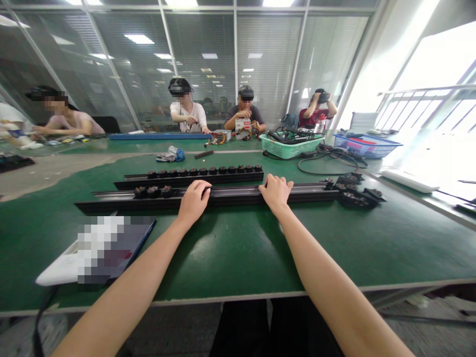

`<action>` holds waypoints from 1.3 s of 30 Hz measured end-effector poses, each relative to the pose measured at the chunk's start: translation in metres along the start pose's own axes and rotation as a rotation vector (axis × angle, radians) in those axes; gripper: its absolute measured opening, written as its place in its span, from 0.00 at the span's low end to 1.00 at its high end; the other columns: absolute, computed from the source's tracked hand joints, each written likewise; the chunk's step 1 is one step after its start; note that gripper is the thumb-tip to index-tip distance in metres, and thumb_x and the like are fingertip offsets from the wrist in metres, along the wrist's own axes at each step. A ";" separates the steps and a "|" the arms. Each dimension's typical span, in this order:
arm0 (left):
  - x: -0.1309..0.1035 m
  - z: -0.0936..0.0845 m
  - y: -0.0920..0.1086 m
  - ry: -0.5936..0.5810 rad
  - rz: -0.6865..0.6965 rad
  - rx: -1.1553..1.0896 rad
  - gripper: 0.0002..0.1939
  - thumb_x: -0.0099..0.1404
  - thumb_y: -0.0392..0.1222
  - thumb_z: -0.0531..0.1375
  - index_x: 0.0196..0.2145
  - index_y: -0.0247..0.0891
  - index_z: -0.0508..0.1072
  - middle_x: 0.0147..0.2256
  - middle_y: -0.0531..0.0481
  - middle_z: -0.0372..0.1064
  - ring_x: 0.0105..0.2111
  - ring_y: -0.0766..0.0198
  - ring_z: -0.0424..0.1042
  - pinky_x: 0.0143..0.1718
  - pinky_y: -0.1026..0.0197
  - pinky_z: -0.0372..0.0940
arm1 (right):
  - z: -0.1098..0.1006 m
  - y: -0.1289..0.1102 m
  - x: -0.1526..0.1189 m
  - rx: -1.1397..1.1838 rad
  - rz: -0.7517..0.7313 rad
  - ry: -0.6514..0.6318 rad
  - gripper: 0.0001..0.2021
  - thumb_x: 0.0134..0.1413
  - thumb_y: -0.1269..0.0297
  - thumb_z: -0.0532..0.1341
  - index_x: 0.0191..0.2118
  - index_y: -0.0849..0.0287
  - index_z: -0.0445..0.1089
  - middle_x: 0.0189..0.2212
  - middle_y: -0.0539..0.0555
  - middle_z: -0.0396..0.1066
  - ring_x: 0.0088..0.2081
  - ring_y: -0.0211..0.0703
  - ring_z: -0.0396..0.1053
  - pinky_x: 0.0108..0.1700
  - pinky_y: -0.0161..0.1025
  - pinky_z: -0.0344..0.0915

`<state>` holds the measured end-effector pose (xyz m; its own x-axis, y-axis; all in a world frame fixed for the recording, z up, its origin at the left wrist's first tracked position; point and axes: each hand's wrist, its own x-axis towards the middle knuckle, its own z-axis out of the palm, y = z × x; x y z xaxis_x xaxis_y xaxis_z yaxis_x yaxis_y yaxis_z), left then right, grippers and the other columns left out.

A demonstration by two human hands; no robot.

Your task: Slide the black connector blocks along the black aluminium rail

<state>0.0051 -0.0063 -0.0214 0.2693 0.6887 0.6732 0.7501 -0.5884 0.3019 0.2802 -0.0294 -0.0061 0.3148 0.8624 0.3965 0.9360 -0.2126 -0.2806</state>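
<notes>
A long black channel rail (238,201) lies crosswise on the green table in front of me. My left hand (194,202) is closed over it left of the middle, thumb on the near side and fingertips partly hidden. My right hand (276,192) grips the same rail right of the middle, its fingers curled over the far edge. Several round black parts (153,191) sit along the rail's left end. More black parts (357,196) are heaped at its right end. Behind it lies a second black rail (193,179) carrying a row of similar round parts.
On the left are a white device (59,267) and a dark, partly blurred flat item (130,248). Farther back stand a green basket (290,148) of cables, a blue basket (366,148) and a grey-blue cloth (171,154). Several people sit across the table.
</notes>
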 end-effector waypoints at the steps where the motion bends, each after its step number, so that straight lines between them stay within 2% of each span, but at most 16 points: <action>1: 0.000 0.000 0.000 -0.001 -0.004 0.001 0.12 0.72 0.41 0.51 0.45 0.41 0.74 0.49 0.43 0.72 0.53 0.52 0.71 0.60 0.48 0.66 | 0.000 0.000 0.000 -0.001 0.001 -0.006 0.12 0.62 0.66 0.53 0.45 0.58 0.72 0.46 0.62 0.77 0.51 0.57 0.66 0.52 0.51 0.52; 11: 0.000 -0.001 0.002 0.001 -0.007 -0.009 0.12 0.72 0.40 0.51 0.44 0.41 0.74 0.49 0.43 0.73 0.53 0.52 0.72 0.59 0.48 0.66 | -0.001 0.001 0.003 -0.006 0.017 -0.058 0.13 0.61 0.65 0.54 0.46 0.59 0.74 0.48 0.62 0.76 0.51 0.57 0.68 0.52 0.52 0.53; 39: 0.001 0.000 0.002 -0.006 -0.011 -0.001 0.12 0.72 0.41 0.51 0.45 0.42 0.74 0.49 0.43 0.72 0.53 0.52 0.71 0.59 0.48 0.66 | -0.006 0.001 0.002 -0.015 0.055 -0.013 0.10 0.61 0.68 0.56 0.46 0.59 0.71 0.46 0.63 0.77 0.51 0.57 0.67 0.53 0.53 0.52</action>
<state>0.0065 -0.0068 -0.0197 0.2648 0.6973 0.6660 0.7521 -0.5816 0.3099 0.2830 -0.0304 -0.0004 0.3636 0.8552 0.3694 0.9197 -0.2664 -0.2884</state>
